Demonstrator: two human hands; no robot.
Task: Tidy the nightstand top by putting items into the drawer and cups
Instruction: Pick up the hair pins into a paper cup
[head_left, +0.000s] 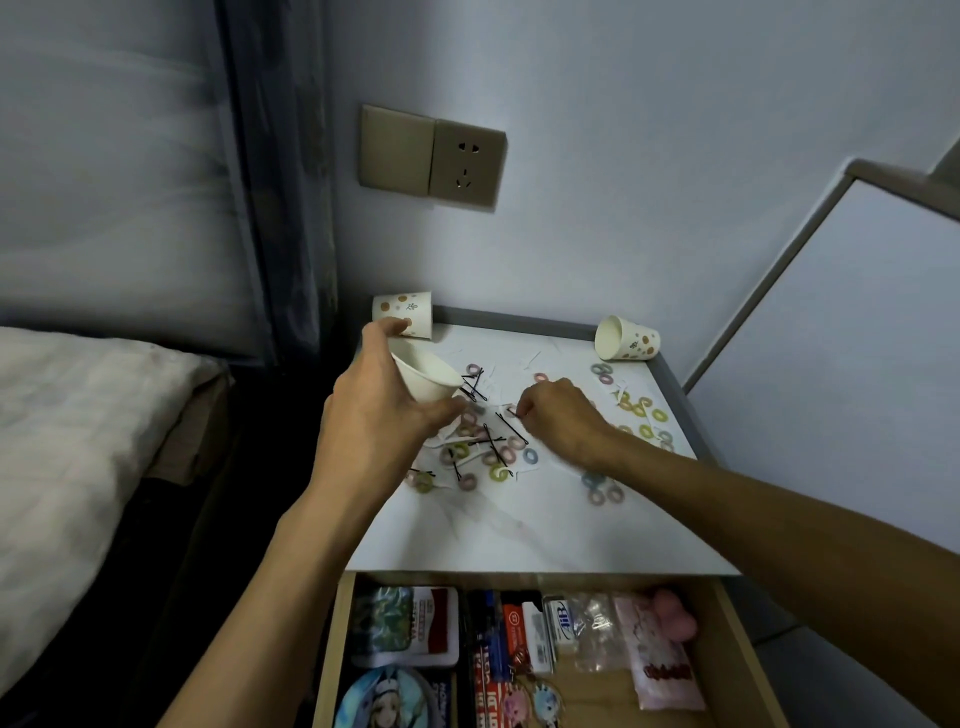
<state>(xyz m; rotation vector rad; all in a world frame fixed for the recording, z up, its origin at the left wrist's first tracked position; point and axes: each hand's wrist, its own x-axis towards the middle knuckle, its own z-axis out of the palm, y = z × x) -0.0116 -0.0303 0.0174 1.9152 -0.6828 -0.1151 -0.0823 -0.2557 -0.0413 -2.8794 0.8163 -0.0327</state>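
My left hand (382, 410) grips a white paper cup (428, 378), tilted with its mouth to the upper left, above the nightstand top (498, 525). My right hand (558, 415) has curled fingers that pinch a black bobby pin (511, 425) lying on the top. Several small pastel hair rings (491, 457) and more black pins lie in a heap between the hands. Further rings (641, 410) are scattered at the right. A dotted paper cup (404, 313) lies on its side at the back left. Another cup (626, 338) lies at the back right.
The drawer (727, 649) below stands pulled out, packed with cards, boxes, small bags and a pink item. A bed (78, 441) is at the left, a wall socket (431, 156) above, and a white panel (841, 364) leans at the right.
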